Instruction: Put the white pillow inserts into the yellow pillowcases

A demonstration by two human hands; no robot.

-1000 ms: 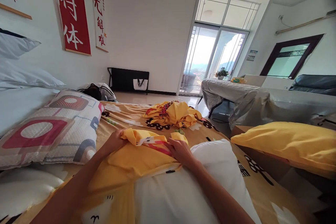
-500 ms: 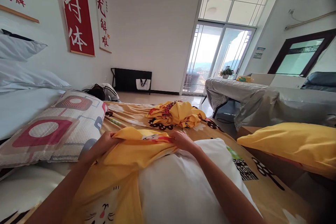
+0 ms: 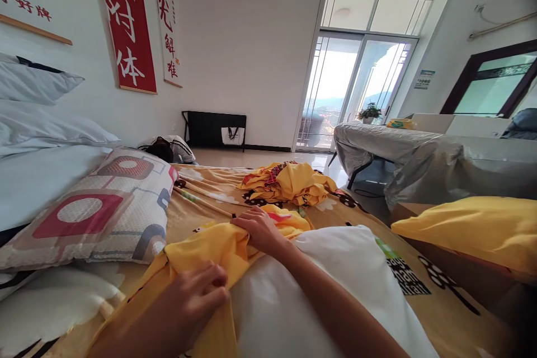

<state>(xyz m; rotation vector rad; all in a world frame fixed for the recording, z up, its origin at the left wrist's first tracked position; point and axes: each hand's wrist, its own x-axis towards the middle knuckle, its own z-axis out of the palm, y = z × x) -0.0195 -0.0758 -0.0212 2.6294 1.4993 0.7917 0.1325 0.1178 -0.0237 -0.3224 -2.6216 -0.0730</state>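
Observation:
A yellow pillowcase [image 3: 197, 246] with printed patches lies in front of me, bunched along its far edge. My right hand [image 3: 262, 229] grips that gathered edge, its fingers closed over the cloth. Closer to me, my left hand [image 3: 191, 305] hovers over the near part of the pillowcase, slightly blurred. Its fingers are loosely curled, with a small gap to the thumb and no cloth visible between them. A white pillow [image 3: 331, 285] lies beside the pillowcase, partly under my right forearm. Whether the pillow reaches inside the case is hidden.
A patterned pillow [image 3: 92, 207] lies left, near stacked white pillows [image 3: 42, 123]. Crumpled yellow fabric [image 3: 293, 182] sits on the far end of the printed bed sheet [image 3: 201, 201]. At right, a yellow pillow [image 3: 474, 229] rests on a cardboard box [image 3: 457, 268]; a plastic-covered table [image 3: 386, 137] stands behind.
My left hand has left the pillowcase's far edge and come back toward me and to the right. My right hand has shifted left along the cloth, which is now more bunched.

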